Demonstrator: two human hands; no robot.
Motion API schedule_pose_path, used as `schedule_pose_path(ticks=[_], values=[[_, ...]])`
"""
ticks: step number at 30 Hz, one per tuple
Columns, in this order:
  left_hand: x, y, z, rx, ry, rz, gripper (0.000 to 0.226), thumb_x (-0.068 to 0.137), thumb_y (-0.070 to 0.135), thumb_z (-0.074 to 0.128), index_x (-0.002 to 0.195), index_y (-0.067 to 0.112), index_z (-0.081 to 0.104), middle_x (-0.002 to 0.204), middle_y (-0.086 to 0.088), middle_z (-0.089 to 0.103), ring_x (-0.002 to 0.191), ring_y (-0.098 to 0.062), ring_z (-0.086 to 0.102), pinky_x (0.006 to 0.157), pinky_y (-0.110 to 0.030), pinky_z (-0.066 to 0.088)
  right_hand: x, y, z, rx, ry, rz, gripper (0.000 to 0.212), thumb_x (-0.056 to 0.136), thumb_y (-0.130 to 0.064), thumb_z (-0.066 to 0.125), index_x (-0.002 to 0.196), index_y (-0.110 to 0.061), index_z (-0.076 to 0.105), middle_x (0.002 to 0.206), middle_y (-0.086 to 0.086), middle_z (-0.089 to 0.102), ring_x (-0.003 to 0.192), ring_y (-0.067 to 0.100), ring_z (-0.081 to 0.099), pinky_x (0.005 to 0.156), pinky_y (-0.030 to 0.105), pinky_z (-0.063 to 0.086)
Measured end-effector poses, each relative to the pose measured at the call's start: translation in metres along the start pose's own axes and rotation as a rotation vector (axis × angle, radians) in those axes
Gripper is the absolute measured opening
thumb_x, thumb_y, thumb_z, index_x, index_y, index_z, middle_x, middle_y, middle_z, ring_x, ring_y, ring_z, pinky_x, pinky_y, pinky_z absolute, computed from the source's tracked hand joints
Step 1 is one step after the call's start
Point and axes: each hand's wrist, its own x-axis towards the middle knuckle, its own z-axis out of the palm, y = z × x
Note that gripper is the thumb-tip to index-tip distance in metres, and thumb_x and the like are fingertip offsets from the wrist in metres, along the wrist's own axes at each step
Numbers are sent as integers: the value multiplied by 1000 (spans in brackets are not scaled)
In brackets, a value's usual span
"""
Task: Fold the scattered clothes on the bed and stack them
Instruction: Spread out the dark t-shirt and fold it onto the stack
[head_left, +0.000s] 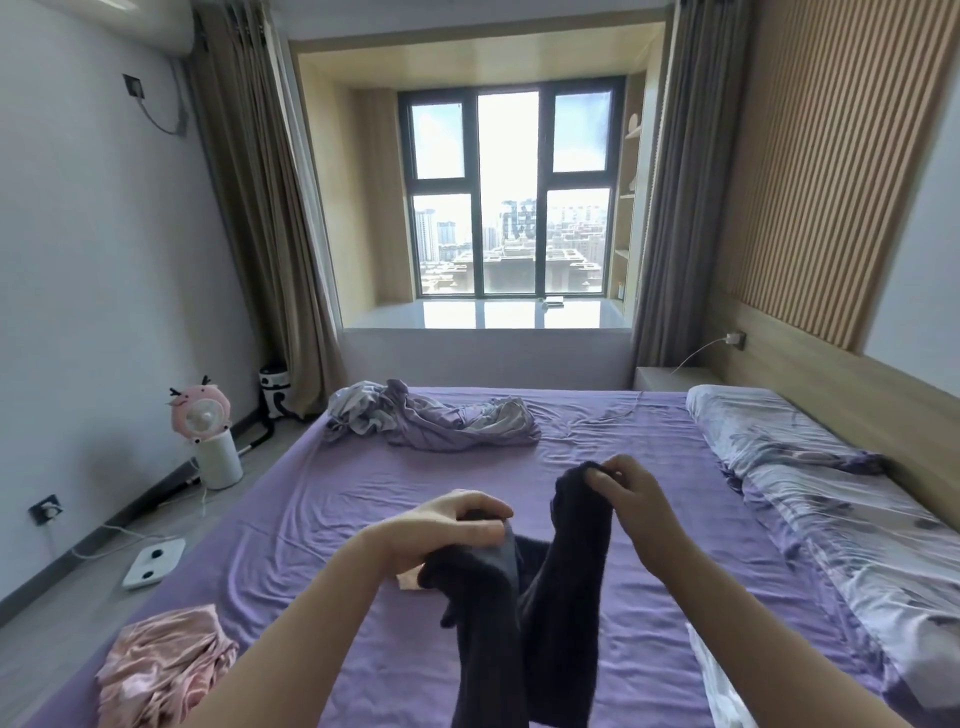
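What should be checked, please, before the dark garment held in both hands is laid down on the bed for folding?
1. Left hand grips one end of the dark garment: ok.
2. Right hand pinches the other end: ok.
3. Garment spread flat and untwisted: not ok, it hangs in two bunched lengths.
4. Bare purple sheet ahead of the hands to lay it on: ok.
5. Other clothes kept apart: ok, the pink garment lies at the near left edge and the lilac pile at the far side.
6. A folded stack already started: cannot tell.
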Motion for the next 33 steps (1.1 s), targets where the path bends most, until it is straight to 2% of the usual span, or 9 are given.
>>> schedule_pose_path(ticks=[3, 7, 12, 14, 17, 20, 23, 29, 33], values=[[1, -10, -10, 329, -30, -112, 62, 56, 57, 80, 112, 46, 55, 129, 16, 31, 121, -8, 43, 101, -29, 45, 7, 0, -9, -55, 73, -11, 15, 89, -8, 60, 76, -11, 54, 71, 7, 52, 66, 14, 46, 63, 27, 37], [5, -40, -20, 828, -7, -126, 83, 52, 59, 79, 124, 47, 39, 124, 19, 16, 131, -10, 21, 109, -26, 24, 14, 1, -25, -59, 159, -2, 12, 87, -16, 64, 81, -13, 55, 76, 7, 58, 69, 16, 51, 67, 31, 41], [-1, -63, -26, 1068, 32, -111, 98, 42, 76, 69, 128, 48, 32, 141, 16, 11, 136, -12, 11, 112, -34, 15, 19, 7, -35, -95, 228, 11, 16, 84, -23, 67, 77, -22, 53, 77, 2, 61, 71, 15, 55, 65, 29, 43], [-3, -65, -28, 1081, 63, -99, 91, 45, 79, 64, 127, 49, 36, 141, 12, 16, 133, -10, 14, 110, -34, 16, 18, 11, -35, -115, 251, 21, 15, 85, -24, 66, 79, -22, 53, 79, 3, 61, 73, 17, 55, 66, 30, 43], [-4, -66, -30, 1092, 190, -17, 59, 63, 69, 58, 115, 41, 57, 132, 9, 36, 123, -14, 35, 102, -30, 28, 14, 18, -34, -209, 256, 8, 15, 86, -26, 65, 79, -22, 52, 79, 1, 60, 73, 15, 54, 65, 28, 42], [-5, -66, -36, 885, 311, 23, 25, 81, 47, 60, 87, 26, 72, 103, 9, 56, 97, -12, 56, 87, -29, 43, 9, 20, -31, -333, 251, -34, 17, 86, -25, 66, 78, -21, 51, 73, -6, 56, 69, 10, 53, 62, 21, 38], [-10, -66, -46, 569, 324, -26, 20, 88, 30, 61, 71, 21, 64, 79, 5, 59, 74, -10, 54, 76, -36, 44, 4, 19, -28, -409, 269, -43, 17, 85, -25, 66, 77, -21, 51, 72, -8, 56, 69, 9, 53, 61, 19, 37], [-12, -54, -51, 92, 474, 64, 5, 89, 15, 63, 87, 10, 62, 75, -3, 64, 70, -16, 54, 66, -30, 41, -10, -9, 3, -378, 192, -37, 19, 84, -25, 68, 74, -27, 52, 76, -10, 60, 74, 3, 55, 64, 16, 39], [-3, -31, -33, -192, 537, 126, 10, 90, 15, 63, 94, 7, 66, 84, -9, 68, 78, -18, 59, 71, -30, 47, -23, -40, 51, -99, 92, 89, 15, 83, -18, 70, 76, -17, 56, 79, 10, 65, 68, 20, 60, 62, 29, 47]])
